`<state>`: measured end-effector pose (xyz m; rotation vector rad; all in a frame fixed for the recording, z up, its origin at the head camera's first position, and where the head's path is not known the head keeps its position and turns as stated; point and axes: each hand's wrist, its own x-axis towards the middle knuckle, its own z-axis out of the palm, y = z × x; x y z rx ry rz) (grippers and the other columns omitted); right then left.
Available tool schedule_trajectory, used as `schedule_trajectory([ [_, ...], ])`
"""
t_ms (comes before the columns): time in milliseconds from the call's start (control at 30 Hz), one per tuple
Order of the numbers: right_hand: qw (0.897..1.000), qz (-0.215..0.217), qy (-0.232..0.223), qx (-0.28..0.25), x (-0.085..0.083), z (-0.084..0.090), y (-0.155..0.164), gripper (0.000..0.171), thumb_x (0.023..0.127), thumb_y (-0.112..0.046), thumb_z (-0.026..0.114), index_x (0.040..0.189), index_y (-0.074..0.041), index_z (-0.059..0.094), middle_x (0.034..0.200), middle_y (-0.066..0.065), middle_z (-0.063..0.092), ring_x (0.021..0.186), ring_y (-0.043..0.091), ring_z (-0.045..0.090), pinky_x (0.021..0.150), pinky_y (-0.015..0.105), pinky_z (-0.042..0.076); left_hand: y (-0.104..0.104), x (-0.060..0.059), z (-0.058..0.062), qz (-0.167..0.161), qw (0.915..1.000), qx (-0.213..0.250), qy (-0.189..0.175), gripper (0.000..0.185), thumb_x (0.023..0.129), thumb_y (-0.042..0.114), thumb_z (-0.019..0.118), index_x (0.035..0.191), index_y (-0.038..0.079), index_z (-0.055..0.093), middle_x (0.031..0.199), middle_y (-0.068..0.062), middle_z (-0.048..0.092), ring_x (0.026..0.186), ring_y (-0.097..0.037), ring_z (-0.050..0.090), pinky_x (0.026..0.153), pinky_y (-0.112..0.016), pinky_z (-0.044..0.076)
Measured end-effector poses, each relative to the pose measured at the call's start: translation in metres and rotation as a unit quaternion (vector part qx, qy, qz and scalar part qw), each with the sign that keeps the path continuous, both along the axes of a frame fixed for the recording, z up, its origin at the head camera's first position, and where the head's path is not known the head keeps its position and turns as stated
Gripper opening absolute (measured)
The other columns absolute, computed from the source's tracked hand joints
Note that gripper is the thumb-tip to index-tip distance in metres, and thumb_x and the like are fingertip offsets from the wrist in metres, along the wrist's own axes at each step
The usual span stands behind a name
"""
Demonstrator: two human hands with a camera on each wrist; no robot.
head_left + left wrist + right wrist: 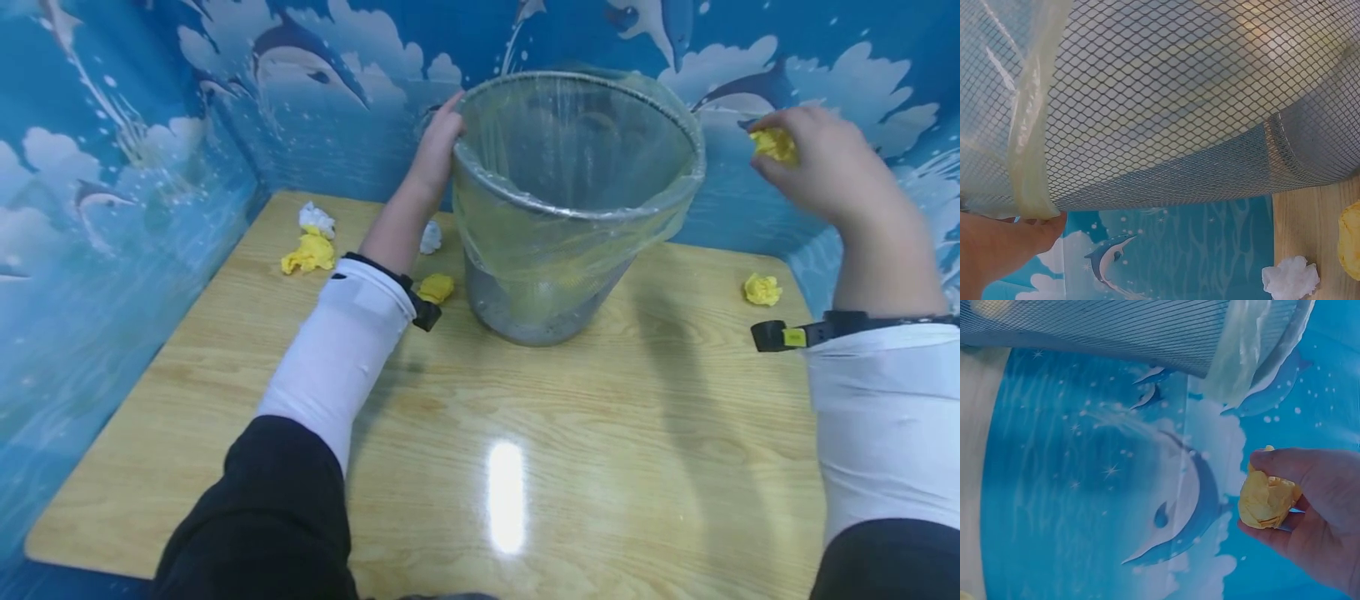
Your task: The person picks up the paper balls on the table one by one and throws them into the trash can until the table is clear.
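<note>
A wire mesh wastebasket (517, 308) with a thin yellowish plastic liner (570, 242) folded over its rim tilts on the table, its mouth toward me. My left hand (438, 146) grips the rim on the left side; in the left wrist view its fingers (1044, 231) are at the liner's folded edge, partly hidden behind it. Raised to the right of the wastebasket, my right hand (832, 162) pinches a crumpled yellow paper ball (1267, 499) between thumb and fingers, apart from the rim.
On the wooden table (450, 417), a white paper ball (317, 218) and a yellow one (309, 252) lie far left. Another white ball (431, 237) and yellow ball (436, 288) lie beside the wastebasket. One yellow ball (762, 289) sits at right. Dolphin-print walls (112, 292) enclose the table.
</note>
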<state>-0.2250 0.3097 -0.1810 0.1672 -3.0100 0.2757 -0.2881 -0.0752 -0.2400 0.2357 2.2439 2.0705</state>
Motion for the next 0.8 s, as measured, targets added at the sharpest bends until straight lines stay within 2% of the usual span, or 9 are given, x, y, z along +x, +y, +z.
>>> schedule_trajectory([
  [433,0.998,0.047,0.041,0.003,-0.005,0.033,-0.038,0.049,0.102,-0.016,0.041,0.146,0.005,0.034,0.145,0.034,0.032,0.129,0.055,0.032,0.104,0.066,0.031,0.0,0.0,0.0,-0.001,1.0,-0.007,0.002,0.061,0.096,0.024,0.024,0.156,0.027,0.015,0.16,0.017,0.01,0.146,-0.002,0.008,0.097,-0.025,0.028],
  [800,0.995,0.09,0.036,-0.003,-0.006,0.04,-0.064,0.048,0.103,-0.017,0.041,0.148,0.0,0.035,0.15,0.03,0.027,0.128,0.052,0.032,0.103,0.065,0.033,0.0,0.0,0.001,0.0,1.0,-0.002,-0.002,0.061,0.096,0.024,0.025,0.156,0.027,0.015,0.16,0.017,0.009,0.147,-0.002,0.007,0.099,-0.024,0.028],
])
